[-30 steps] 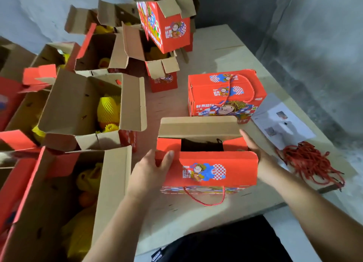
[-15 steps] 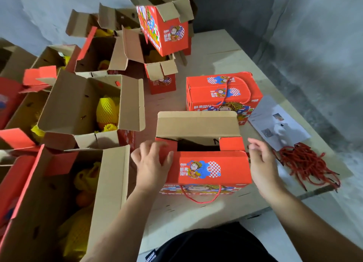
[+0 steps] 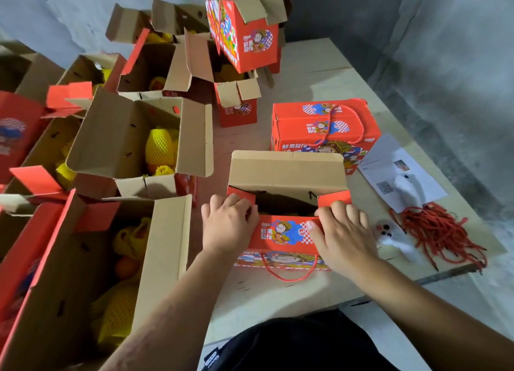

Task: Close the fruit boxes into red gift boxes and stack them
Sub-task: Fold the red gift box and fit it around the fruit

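A red gift box point(image 3: 281, 233) stands at the table's near edge, its front flap folded down and its brown back flap point(image 3: 286, 170) still upright. My left hand point(image 3: 226, 226) lies on the box's left top corner, fingers curled over the small red side flap. My right hand point(image 3: 340, 231) lies on the right top corner, fingertips on the other red side flap and thumb on the front flap. A red cord handle hangs from the front. Behind it lies a closed red gift box point(image 3: 325, 131) with a cord handle.
Several open boxes with yellow net-wrapped fruit point(image 3: 160, 148) crowd the left side and the back. One red box point(image 3: 244, 34) sits tilted on top of others at the back. A pile of red cords point(image 3: 439, 231) and a paper sheet point(image 3: 400, 173) lie to the right on the table point(image 3: 314, 72).
Both hands moved from the box's outer sides up onto its top corners, over the two small red side flaps. The box itself stayed in place.
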Demonstrator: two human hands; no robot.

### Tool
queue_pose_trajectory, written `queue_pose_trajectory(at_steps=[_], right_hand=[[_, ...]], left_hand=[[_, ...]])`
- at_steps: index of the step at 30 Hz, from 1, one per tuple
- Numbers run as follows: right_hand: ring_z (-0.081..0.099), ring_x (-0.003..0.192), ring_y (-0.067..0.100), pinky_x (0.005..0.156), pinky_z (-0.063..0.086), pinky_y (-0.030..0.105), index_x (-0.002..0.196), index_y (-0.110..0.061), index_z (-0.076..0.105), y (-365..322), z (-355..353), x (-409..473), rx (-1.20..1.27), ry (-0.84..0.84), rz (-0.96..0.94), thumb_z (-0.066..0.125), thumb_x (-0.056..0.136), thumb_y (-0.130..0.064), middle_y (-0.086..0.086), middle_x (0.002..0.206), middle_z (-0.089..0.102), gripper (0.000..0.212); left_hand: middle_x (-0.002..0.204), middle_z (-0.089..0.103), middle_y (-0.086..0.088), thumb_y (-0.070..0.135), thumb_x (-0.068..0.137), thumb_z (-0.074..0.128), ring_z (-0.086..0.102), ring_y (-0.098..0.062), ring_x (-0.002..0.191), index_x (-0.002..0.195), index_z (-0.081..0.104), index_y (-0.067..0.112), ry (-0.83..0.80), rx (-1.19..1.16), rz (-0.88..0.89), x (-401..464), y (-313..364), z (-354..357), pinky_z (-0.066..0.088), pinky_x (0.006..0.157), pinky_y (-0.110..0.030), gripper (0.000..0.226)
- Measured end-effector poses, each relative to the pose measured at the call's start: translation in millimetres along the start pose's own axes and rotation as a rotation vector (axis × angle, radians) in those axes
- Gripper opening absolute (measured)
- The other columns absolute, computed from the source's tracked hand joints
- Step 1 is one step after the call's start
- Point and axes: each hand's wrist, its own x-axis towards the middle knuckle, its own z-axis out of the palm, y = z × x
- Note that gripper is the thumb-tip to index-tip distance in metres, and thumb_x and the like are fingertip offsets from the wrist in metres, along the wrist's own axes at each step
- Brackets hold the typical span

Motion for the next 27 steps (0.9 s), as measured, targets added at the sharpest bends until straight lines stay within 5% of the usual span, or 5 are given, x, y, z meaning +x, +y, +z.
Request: queue_pose_trajectory(at_steps=[9, 15, 19, 23, 27], right_hand=[[0.040, 0.138, 0.019, 0.108, 0.033, 0.044, 0.162, -0.031, 0.022, 28.1, -16.6, 59.2, 0.994, -0.218, 0.869, 0.057, 0.100, -0.052, -0.005, 0.159, 0.040, 0.075], [0.058, 0.112, 0.021, 0.087, 0.041, 0.034, 0.101, -0.026, 0.068, 28.2, -15.9, 68.0, 1.380, -0.017, 1.082, 0.049, 0.101, -0.054, -0.010, 0.103, 0.072, 0.033], [0.066, 0.107, 0.014, 0.092, 0.045, 0.038, 0.069, -0.026, 0.068, 20.1, -19.3, 53.3, 1.305, -0.031, 0.839, 0.041, 0.091, -0.069, -0.009, 0.104, 0.077, 0.055], [0.051, 0.116, -0.012, 0.097, 0.036, 0.010, 0.122, -0.038, 0.072, 33.7, -13.2, 36.9, 0.911, -0.190, 0.351, 0.072, 0.083, -0.067, -0.016, 0.125, 0.059, 0.049], [0.042, 0.130, 0.014, 0.108, 0.031, 0.025, 0.146, -0.032, 0.058, 52.3, -17.9, 43.9, 0.643, -0.366, 0.115, 0.072, 0.068, -0.069, -0.007, 0.128, 0.043, 0.087]], left_hand=[[0.153, 0.025, -0.013, 0.058, 0.097, 0.059, 0.025, -0.033, 0.139, 0.164, 0.010, 0.031, -0.046, -0.421, -0.189, 2.2, -2.6, 2.3, 0.033, 0.113, -0.056, 0.087], [0.163, 0.034, -0.006, 0.050, 0.091, 0.074, 0.034, -0.026, 0.150, 0.161, -0.020, 0.033, -0.063, -0.671, -0.233, 4.7, -8.6, 7.7, 0.035, 0.120, -0.049, 0.119], [0.165, 0.034, 0.004, 0.050, 0.078, 0.086, 0.029, -0.017, 0.151, 0.162, -0.017, 0.036, 0.042, -0.752, -0.221, 0.8, -10.8, 10.4, 0.029, 0.122, -0.039, 0.133], [0.160, 0.038, 0.013, 0.068, 0.070, 0.082, 0.032, -0.008, 0.147, 0.165, 0.012, 0.032, 0.149, -0.673, -0.058, -7.1, -13.2, 5.4, 0.026, 0.119, -0.033, 0.123], [0.136, 0.065, 0.009, 0.071, 0.085, 0.066, 0.056, -0.017, 0.128, 0.128, 0.073, 0.028, 0.215, -0.409, 0.017, -5.2, -9.8, 0.5, 0.031, 0.120, -0.050, 0.061]])
